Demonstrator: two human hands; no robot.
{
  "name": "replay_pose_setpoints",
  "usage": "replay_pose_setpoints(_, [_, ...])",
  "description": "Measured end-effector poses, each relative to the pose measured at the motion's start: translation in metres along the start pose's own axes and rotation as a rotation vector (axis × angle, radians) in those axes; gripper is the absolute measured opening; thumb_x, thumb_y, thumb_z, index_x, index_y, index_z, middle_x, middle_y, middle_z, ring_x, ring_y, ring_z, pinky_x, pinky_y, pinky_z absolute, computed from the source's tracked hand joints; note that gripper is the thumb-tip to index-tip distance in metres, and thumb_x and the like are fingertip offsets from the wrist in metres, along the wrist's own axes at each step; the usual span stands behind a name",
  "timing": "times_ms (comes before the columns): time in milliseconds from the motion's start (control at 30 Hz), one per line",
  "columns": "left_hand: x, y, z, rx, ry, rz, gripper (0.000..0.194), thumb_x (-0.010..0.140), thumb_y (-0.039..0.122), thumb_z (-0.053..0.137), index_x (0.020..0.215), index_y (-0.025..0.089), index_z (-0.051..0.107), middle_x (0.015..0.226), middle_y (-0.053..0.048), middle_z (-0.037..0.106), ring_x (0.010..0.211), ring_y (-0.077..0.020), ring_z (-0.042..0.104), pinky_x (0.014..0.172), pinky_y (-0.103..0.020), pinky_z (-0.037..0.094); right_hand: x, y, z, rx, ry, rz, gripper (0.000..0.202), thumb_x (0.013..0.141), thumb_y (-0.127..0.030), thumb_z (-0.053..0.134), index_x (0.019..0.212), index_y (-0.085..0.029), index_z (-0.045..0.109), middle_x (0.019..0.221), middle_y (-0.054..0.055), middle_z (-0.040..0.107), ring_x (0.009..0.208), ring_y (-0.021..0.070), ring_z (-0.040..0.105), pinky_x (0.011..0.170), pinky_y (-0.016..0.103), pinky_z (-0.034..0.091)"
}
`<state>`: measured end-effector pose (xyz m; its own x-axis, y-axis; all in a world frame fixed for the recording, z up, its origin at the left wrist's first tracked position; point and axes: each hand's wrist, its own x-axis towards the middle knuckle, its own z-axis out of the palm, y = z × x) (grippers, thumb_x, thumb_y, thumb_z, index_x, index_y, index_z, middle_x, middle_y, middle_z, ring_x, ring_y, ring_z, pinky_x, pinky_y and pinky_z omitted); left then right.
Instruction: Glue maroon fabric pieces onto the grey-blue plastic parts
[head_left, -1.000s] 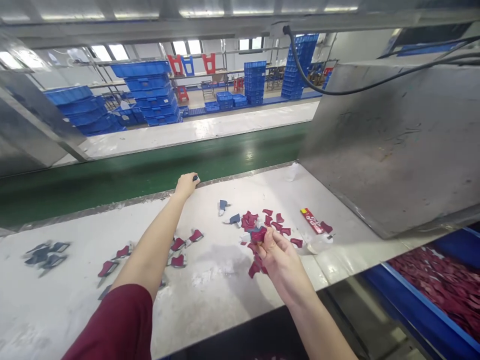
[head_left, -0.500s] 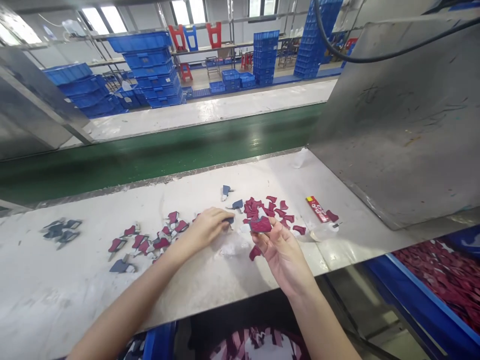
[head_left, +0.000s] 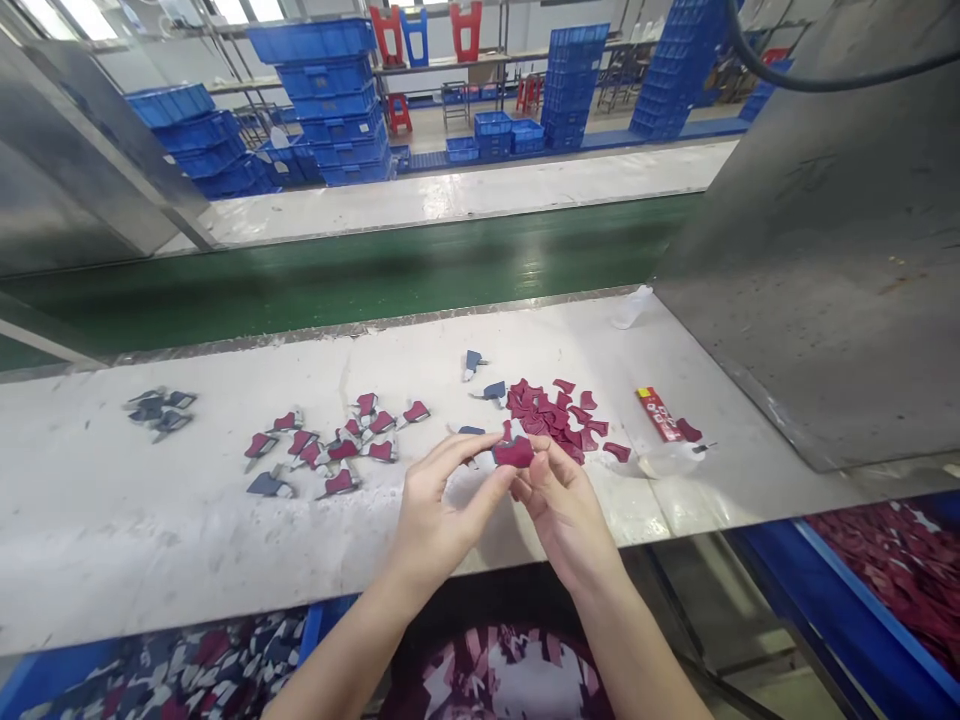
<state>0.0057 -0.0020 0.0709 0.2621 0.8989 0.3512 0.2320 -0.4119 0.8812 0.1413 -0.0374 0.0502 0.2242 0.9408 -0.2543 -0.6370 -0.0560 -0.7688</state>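
In front of me, my left hand (head_left: 450,495) and my right hand (head_left: 562,505) pinch a small dark red piece with a whitish end (head_left: 514,453) between them. It is held just above the table, its edges partly hidden by my fingers. Behind it is a pile of loose dark red curved pieces (head_left: 555,415). Beyond my left fingers lie grey-blue pieces with pale ends (head_left: 493,391), one partly covered by that hand. To the left is a scattered group of dark red pieces with white and dark parts (head_left: 341,450).
Grey-blue pieces (head_left: 159,410) cluster at the far left. A red packet (head_left: 658,414) lies to the right. Blue bins (head_left: 885,600) full of pieces stand below the table edge at both sides. A metal panel (head_left: 825,300) rises at right; a green strip (head_left: 450,265) runs behind.
My left hand has moved right, from a grey-blue piece on the table to the dark red piece in my right hand. Both hands are now together on it. The camera view has shifted.
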Motion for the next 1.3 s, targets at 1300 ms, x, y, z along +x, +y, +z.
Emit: replay_pose_setpoints(1300, [-0.003,-0.018,-0.003,-0.383,0.098,-0.531,0.026,0.070,0.025,0.086,0.093,0.016,0.081,0.087,-0.007,0.080,0.079,-0.0191,0.074,0.076,-0.029,0.061,0.019,0.007,-0.016,-0.605,-0.135,-0.212,0.036,0.083,-0.048,0.074,0.106,-0.020,0.074,0.093,0.007,0.076,0.080,0.0202,0.072,0.071,0.034,0.061])
